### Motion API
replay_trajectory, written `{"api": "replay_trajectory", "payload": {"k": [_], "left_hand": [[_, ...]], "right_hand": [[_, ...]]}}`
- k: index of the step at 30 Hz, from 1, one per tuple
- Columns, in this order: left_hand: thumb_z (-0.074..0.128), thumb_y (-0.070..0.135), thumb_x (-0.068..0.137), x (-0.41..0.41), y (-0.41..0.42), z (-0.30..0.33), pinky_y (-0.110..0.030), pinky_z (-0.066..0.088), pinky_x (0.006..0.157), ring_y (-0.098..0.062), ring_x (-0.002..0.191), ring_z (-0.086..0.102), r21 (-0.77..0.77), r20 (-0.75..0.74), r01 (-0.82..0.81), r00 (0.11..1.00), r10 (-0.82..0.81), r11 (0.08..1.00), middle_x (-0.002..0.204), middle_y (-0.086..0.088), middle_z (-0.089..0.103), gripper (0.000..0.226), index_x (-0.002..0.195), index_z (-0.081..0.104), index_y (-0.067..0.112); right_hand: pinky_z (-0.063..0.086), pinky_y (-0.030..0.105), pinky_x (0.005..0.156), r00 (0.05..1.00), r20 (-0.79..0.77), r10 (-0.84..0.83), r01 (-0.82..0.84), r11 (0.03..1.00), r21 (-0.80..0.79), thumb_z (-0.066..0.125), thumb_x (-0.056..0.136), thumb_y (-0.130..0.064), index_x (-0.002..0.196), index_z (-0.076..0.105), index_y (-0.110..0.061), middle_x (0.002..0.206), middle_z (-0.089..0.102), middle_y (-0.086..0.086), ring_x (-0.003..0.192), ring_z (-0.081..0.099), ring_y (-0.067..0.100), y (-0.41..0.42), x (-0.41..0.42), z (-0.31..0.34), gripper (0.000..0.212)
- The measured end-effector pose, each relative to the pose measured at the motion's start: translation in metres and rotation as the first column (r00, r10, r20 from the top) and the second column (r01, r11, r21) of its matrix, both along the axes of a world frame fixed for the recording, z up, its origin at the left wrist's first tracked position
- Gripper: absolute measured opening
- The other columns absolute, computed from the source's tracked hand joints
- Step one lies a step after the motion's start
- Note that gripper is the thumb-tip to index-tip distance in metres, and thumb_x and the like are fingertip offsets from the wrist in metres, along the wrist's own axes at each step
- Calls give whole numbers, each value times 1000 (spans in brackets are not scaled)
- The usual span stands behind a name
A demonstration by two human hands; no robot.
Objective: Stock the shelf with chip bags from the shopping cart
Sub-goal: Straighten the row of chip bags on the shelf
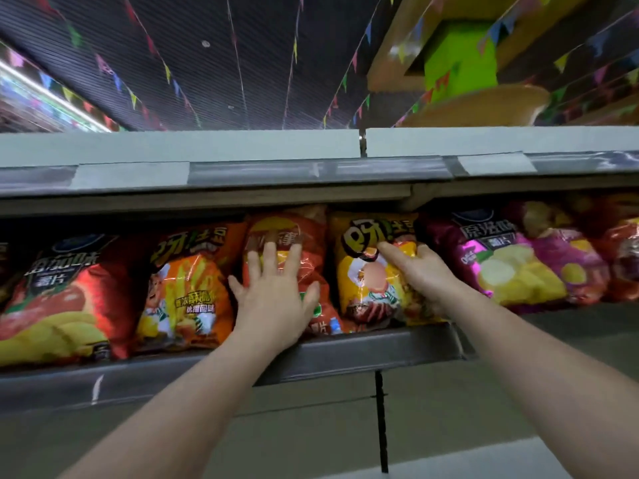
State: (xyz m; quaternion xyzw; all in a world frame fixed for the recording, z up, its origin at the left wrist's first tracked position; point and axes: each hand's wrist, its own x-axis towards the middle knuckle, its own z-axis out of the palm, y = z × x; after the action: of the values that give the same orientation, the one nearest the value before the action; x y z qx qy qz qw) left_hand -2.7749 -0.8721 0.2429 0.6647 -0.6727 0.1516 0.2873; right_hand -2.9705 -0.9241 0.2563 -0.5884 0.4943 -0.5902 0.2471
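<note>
A row of chip bags stands on a high grey shelf [363,350]. My left hand [276,288] lies flat with spread fingers against a red-orange chip bag [307,236] in the middle. Next to it, on the right, stands a yellow chip bag [366,281]; my right hand [418,271] grips its right edge, the index finger stretched across the bag's front. Both arms reach up from below. The shopping cart is out of view.
An orange bag [186,288] and a red bag [65,295] stand left of my hands, purple bags [518,264] to the right. The upper shelf's front rail [311,171] hangs just over the bags. Bunting strings cross the dark ceiling [242,63].
</note>
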Motion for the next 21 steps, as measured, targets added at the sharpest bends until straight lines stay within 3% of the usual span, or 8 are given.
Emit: {"api": "replay_trajectory", "payload": {"k": [7, 10, 13, 15, 17, 19, 21], "left_hand": [[23, 42, 102, -15, -8, -6, -61, 5, 113, -37, 146, -9, -4, 123, -144, 982, 144, 990, 160, -11, -9, 61, 153, -4, 22], [22, 40, 102, -19, -9, -5, -61, 3, 113, -38, 146, -10, 10, 154, -144, 978, 140, 990, 160, -13, -7, 61, 153, -5, 19], [27, 43, 101, -14, -6, -2, -58, 0, 114, -38, 145, -12, 59, 135, -68, 989, 59, 996, 160, -14, -10, 67, 152, -10, 21], [33, 48, 99, -7, -1, 1, -52, -2, 116, -33, 146, -13, 51, -8, 61, 998, -60, 997, 160, -13, -11, 72, 153, -8, 24], [40, 48, 97, 0, 6, 3, -44, 0, 117, -26, 147, -10, -70, -257, 168, 949, -180, 983, 161, -10, -8, 73, 153, -1, 23], [44, 45, 96, 4, 11, 7, -40, 4, 118, -23, 148, -4, -205, -488, 175, 834, -256, 963, 161, -10, -2, 74, 153, 5, 19], [44, 46, 96, 6, 11, 11, -42, 10, 118, -26, 148, 5, -216, -670, 145, 698, -255, 965, 161, -9, 4, 75, 153, 6, 17]], "right_hand": [[44, 42, 98, 998, -19, 58, -58, 998, 0, 59, 84, -51, 133, 39, -6, 123, 55, 11, 112, 55, 29, 0, -2, -1, 69], [46, 40, 94, 996, -23, 84, -84, 996, 8, 59, 86, -46, 114, 44, -13, 112, 58, 10, 104, 57, 27, 1, -1, -1, 46], [46, 38, 93, 992, -16, 123, -123, 992, 38, 59, 85, -48, 113, 43, -17, 112, 58, 9, 103, 58, 26, -2, -2, -2, 45], [47, 42, 95, 987, -17, 158, -156, 983, 94, 60, 83, -50, 119, 46, -15, 109, 62, 10, 101, 60, 28, -3, -4, 0, 52], [50, 42, 91, 982, 7, 190, -189, 970, 155, 63, 82, -46, 113, 52, -12, 100, 67, 11, 94, 64, 29, -2, -6, 6, 47], [52, 38, 81, 979, 52, 196, -202, 960, 191, 66, 81, -40, 109, 61, -10, 92, 69, 12, 85, 66, 29, 0, -7, 15, 42], [52, 36, 74, 975, 150, 164, -193, 961, 201, 66, 81, -38, 110, 62, -10, 92, 69, 14, 82, 65, 30, 0, -6, 23, 41]]}}
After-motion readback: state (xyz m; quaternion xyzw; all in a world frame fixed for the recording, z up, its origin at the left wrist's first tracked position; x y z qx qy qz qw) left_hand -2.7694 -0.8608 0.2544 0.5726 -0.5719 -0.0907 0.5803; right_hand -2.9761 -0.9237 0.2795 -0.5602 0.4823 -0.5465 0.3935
